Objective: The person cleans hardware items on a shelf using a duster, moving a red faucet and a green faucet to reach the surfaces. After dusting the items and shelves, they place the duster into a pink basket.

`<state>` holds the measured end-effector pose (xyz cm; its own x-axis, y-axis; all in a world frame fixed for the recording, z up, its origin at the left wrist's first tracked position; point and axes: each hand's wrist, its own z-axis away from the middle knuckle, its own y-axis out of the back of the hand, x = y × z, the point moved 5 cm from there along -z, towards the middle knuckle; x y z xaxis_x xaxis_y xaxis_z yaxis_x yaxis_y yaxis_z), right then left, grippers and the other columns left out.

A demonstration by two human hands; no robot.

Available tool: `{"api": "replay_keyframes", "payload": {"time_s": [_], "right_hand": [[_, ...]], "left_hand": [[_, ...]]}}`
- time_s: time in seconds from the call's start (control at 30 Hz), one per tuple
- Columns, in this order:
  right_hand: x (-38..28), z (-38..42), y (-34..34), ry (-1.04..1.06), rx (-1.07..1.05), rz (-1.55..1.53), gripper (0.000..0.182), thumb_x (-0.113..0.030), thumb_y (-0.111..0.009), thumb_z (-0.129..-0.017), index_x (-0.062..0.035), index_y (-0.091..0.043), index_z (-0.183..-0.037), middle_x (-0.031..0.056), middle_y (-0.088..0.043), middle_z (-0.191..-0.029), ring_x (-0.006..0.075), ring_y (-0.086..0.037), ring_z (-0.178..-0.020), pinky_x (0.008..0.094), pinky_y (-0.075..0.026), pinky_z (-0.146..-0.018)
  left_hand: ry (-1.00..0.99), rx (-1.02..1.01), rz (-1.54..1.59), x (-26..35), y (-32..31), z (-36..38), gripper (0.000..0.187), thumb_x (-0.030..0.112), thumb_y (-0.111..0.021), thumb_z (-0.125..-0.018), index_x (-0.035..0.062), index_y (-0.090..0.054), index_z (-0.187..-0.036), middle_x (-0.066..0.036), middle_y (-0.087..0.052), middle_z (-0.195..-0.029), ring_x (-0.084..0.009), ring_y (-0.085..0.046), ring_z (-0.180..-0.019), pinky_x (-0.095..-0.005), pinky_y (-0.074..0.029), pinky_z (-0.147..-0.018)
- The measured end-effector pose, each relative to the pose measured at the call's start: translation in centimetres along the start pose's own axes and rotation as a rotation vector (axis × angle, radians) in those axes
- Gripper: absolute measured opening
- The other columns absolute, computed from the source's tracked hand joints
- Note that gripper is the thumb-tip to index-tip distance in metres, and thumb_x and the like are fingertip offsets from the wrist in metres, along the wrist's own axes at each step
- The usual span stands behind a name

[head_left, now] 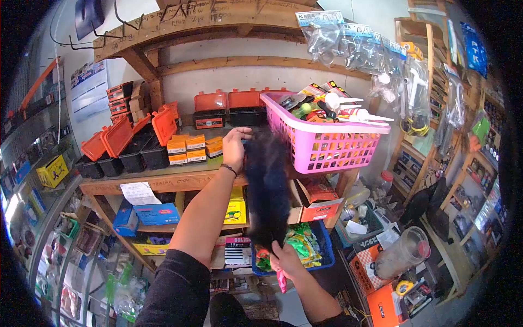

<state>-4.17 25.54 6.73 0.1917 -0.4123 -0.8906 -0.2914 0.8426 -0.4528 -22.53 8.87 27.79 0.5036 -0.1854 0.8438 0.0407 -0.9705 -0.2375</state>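
My right hand (287, 260) grips the pink handle (281, 280) of a dark, fluffy duster (267, 191). The duster's head points up in front of the shelf and is smeared by motion. At the shelf top, my left hand (234, 150) reaches in beside the duster's upper end, its fingers bent to the right. What it holds there, if anything, is hidden behind the duster. Left of that hand stand small orange and white boxes (186, 149). To the right is a pink plastic basket (338, 144) filled with mixed goods, among them white-nozzled bottles (362, 115).
Black bins with orange lids (117, 136) line the wooden shelf (147, 182). Below are blue boxes (155, 213), a yellow box (235, 207) and a blue tray (321, 248) of green packets. Bagged parts (354, 46) hang at upper right. A clear jar (403, 250) stands at right.
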Motion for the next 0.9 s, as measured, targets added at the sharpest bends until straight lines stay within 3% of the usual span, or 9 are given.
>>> {"api": "replay_keyframes", "payload": {"time_s": [0.13, 0.2, 0.27, 0.33, 0.47, 0.67, 0.73, 0.77, 0.9], "right_hand": [[-0.2, -0.1, 0.0, 0.048, 0.114, -0.116, 0.033, -0.026, -0.045, -0.089, -0.0108, -0.036, -0.060, -0.0027, -0.031, -0.042, 0.0082, -0.027, -0.032, 0.0236, -0.022, -0.031], [0.0, -0.1, -0.5, 0.020, 0.084, -0.123, 0.034, -0.026, -0.046, -0.089, -0.0105, -0.036, -0.060, -0.0028, -0.031, -0.042, 0.0082, -0.027, -0.032, 0.0236, -0.022, -0.031], [0.4, -0.1, -0.6, -0.003, 0.056, -0.130, 0.034, -0.026, -0.046, -0.089, -0.0102, -0.036, -0.060, -0.0029, -0.031, -0.041, 0.0082, -0.027, -0.032, 0.0236, -0.022, -0.031], [0.9, -0.3, -0.3, 0.018, 0.026, -0.019, 0.035, -0.027, -0.046, -0.088, -0.0087, -0.038, -0.059, -0.0028, -0.032, -0.042, 0.0084, -0.027, -0.032, 0.0235, -0.022, -0.031], [0.8, -0.2, -0.6, 0.010, 0.017, -0.099, 0.040, -0.028, -0.047, -0.088, -0.0093, -0.037, -0.055, -0.0021, -0.033, -0.041, 0.0082, -0.028, -0.031, 0.0243, -0.023, -0.031], [0.2, -0.4, 0.1, 0.035, 0.100, -0.049, 0.036, -0.034, -0.044, -0.088, -0.0104, -0.036, -0.062, -0.0012, -0.033, -0.042, 0.0098, -0.032, -0.033, 0.0248, -0.027, -0.034], [0.5, -0.1, -0.8, -0.094, 0.010, -0.118, 0.032, -0.032, -0.044, -0.088, -0.0109, -0.036, -0.066, -0.0014, -0.033, -0.043, 0.0092, -0.032, -0.033, 0.0236, -0.026, -0.034], [0.7, 0.1, -1.2, -0.092, -0.046, -0.056, 0.033, -0.028, -0.045, -0.088, -0.0084, -0.038, -0.063, -0.0019, -0.033, -0.043, 0.0084, -0.028, -0.032, 0.0245, -0.023, -0.031], [0.4, -0.3, -0.1, 0.051, 0.106, -0.098, 0.035, -0.030, -0.045, -0.088, -0.0073, -0.039, -0.062, -0.0016, -0.033, -0.042, 0.0092, -0.029, -0.031, 0.0239, -0.023, -0.032]], "left_hand": [[-0.298, 0.034, -0.055, 2.5, -0.4, 0.7, 0.025, 0.010, -0.036, -0.079, 0.0004, -0.058, -0.084, -0.011, -0.061, -0.076, -0.0147, -0.054, -0.063, -0.0248, -0.045, -0.062], [0.103, 0.012, 0.204, 1.9, -1.2, 1.8, 0.026, 0.013, -0.038, -0.080, -0.0003, -0.059, -0.083, -0.011, -0.061, -0.077, -0.0157, -0.057, -0.069, -0.0253, -0.046, -0.068], [0.085, 0.030, 0.169, 0.2, -0.1, 0.2, 0.026, 0.013, -0.037, -0.079, 0.0002, -0.060, -0.081, -0.012, -0.061, -0.077, -0.0160, -0.057, -0.072, -0.0268, -0.046, -0.070], [-0.697, -0.050, -0.460, 1.9, 0.5, -0.5, 0.025, 0.012, -0.037, -0.080, -0.0001, -0.059, -0.085, -0.011, -0.061, -0.084, -0.0162, -0.055, -0.074, -0.0260, -0.044, -0.072], [-0.020, 0.041, 0.069, 1.1, -0.6, 0.6, 0.026, 0.012, -0.039, -0.077, -0.0021, -0.061, -0.079, -0.007, -0.061, -0.078, -0.0147, -0.055, -0.075, -0.0237, -0.041, -0.073], [-0.309, 0.075, -0.105, 2.4, -0.4, 0.8, 0.025, 0.008, -0.038, -0.074, -0.0007, -0.061, -0.079, -0.008, -0.060, -0.076, -0.0142, -0.052, -0.069, -0.0232, -0.041, -0.066], [0.113, 0.049, 0.094, 1.1, -0.8, 1.2, 0.025, 0.008, -0.039, -0.075, -0.0011, -0.061, -0.079, -0.007, -0.060, -0.076, -0.0132, -0.053, -0.072, -0.0227, -0.041, -0.068], [-0.119, 0.037, -0.053, 1.9, -0.6, 1.0, 0.025, 0.009, -0.039, -0.075, -0.0008, -0.061, -0.080, -0.007, -0.060, -0.076, -0.0132, -0.053, -0.071, -0.0232, -0.041, -0.067], [-0.298, 0.048, -0.104, 1.6, -0.3, 0.3, 0.024, 0.009, -0.039, -0.074, -0.0009, -0.061, -0.078, -0.006, -0.060, -0.074, -0.0136, -0.052, -0.069, -0.0232, -0.041, -0.066]]}}
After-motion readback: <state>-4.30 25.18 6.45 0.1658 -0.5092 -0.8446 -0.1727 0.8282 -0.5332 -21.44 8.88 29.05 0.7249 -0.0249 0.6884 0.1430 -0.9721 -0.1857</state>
